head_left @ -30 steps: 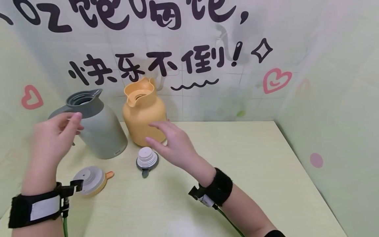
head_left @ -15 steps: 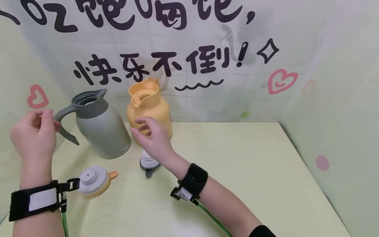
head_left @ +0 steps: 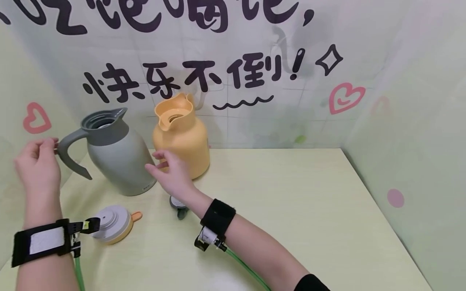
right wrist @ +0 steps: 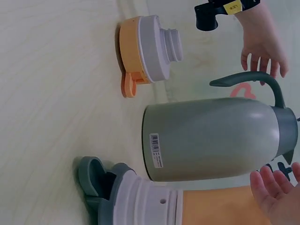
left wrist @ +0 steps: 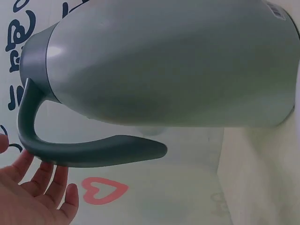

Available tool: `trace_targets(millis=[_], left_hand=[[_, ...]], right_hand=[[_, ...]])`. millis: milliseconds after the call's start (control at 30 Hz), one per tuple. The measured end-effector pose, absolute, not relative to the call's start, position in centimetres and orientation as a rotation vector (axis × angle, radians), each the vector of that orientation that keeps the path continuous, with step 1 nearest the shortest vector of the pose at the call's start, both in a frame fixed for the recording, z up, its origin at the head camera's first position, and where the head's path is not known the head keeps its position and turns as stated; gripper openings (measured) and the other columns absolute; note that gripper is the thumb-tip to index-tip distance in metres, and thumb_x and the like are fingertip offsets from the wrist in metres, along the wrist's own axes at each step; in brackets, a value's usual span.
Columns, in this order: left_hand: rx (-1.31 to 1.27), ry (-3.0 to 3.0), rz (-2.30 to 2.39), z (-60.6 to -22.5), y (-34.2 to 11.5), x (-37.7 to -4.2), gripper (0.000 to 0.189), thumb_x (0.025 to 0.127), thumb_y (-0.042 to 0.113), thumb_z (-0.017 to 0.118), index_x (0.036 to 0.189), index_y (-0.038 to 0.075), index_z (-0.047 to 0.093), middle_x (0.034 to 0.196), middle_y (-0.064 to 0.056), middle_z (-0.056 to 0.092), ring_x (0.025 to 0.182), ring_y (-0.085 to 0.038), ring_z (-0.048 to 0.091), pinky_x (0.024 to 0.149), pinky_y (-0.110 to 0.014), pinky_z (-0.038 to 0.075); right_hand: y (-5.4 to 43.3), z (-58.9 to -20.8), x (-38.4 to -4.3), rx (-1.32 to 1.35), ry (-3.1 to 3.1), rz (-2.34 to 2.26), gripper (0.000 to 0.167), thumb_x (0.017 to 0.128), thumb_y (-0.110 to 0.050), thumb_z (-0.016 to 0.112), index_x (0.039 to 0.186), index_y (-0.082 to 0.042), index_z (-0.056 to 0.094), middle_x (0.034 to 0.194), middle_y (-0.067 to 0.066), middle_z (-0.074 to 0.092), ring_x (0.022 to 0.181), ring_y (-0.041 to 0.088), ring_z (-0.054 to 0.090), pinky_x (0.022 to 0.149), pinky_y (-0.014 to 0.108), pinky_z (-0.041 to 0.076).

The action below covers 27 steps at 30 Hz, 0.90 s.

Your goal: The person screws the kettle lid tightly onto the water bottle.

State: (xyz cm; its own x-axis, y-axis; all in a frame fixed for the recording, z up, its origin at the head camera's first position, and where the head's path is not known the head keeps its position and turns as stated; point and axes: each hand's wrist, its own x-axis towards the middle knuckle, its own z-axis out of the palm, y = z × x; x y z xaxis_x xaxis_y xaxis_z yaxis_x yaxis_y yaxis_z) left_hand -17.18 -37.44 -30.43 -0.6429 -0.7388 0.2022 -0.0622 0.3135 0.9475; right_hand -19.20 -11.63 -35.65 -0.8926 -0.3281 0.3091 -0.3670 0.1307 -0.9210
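One grey jug (head_left: pixel 118 161), left grip (head_left: pixel 38 166) by handle (head_left: pixel 63 149)

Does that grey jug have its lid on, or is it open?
Open. The head view shows the grey jug standing upright with its mouth uncovered; whether it holds anything inside, I cannot tell.

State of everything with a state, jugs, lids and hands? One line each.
Gray jug: upright, uncovered
Yellow jug: upright, uncovered
Yellow lid: off, upside down
Gray lid: off, upside down
Left hand: at handle, not wrapped round
Right hand: near gray jug, holding nothing
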Motion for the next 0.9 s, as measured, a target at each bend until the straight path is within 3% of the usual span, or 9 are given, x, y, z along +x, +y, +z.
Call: trace_targets(millis=[100, 233, 400, 633, 900], left_hand=[[0.707, -1.855, -1.632, -30.9, -38.1, -17.5, 0.017, 0.098, 0.026, 0.052, 0.088, 0.028, 0.066, 0.084, 0.014, 0.058, 0.084, -0.002, 0.045, 0.07, -0.016, 0.033], [0.623, -1.754, -1.904, -31.3, -38.5, -17.5, 0.016, 0.098, 0.026, 0.054, 0.092, 0.018, 0.066, 0.08, 0.012, 0.066, 0.082, -0.002, 0.058, 0.064, -0.013, 0.04], [0.489, -1.684, -2.062, -31.5, -38.3, -17.3, 0.022, 0.099, 0.027, 0.053, 0.091, 0.01, 0.065, 0.073, 0.005, 0.067, 0.07, -0.006, 0.065, 0.063, -0.015, 0.045], [0.477, -1.695, -2.137, -31.5, -38.0, -17.0, 0.029, 0.098, 0.035, 0.053, 0.09, 0.009, 0.062, 0.075, 0.003, 0.064, 0.068, -0.009, 0.064, 0.065, -0.017, 0.046], [0.389, -1.609, -2.212, -31.8, -38.3, -17.2, 0.028, 0.097, 0.033, 0.055, 0.092, 0.005, 0.061, 0.07, -0.003, 0.062, 0.063, -0.014, 0.064, 0.064, -0.02, 0.05]], right_hand=[[-12.3, -36.1, -19.4, 0.716, -2.405, 1.893, 0.041, 0.091, -0.024, 0.068, 0.127, -0.009, 0.056, 0.12, -0.004, 0.058, 0.093, 0.005, 0.058, 0.071, 0.017, 0.047], [-12.8, -36.6, -19.8, 0.72, -2.493, 1.839, 0.05, 0.09, -0.028, 0.068, 0.135, -0.012, 0.051, 0.128, -0.003, 0.054, 0.101, 0.01, 0.057, 0.075, 0.017, 0.046], [-13.6, -37.0, -20.5, 0.747, -2.563, 1.819, 0.06, 0.09, -0.03, 0.069, 0.141, -0.015, 0.044, 0.139, -0.001, 0.047, 0.111, 0.016, 0.055, 0.083, 0.02, 0.045], [-14.6, -37.8, -20.9, 0.729, -2.646, 1.8, 0.067, 0.089, -0.034, 0.069, 0.146, -0.018, 0.037, 0.146, -0.004, 0.04, 0.119, 0.018, 0.052, 0.093, 0.023, 0.042], [-15.5, -37.9, -21.4, 0.701, -2.691, 1.803, 0.072, 0.088, -0.035, 0.069, 0.148, -0.018, 0.033, 0.148, -0.004, 0.038, 0.118, 0.017, 0.052, 0.092, 0.023, 0.042]])
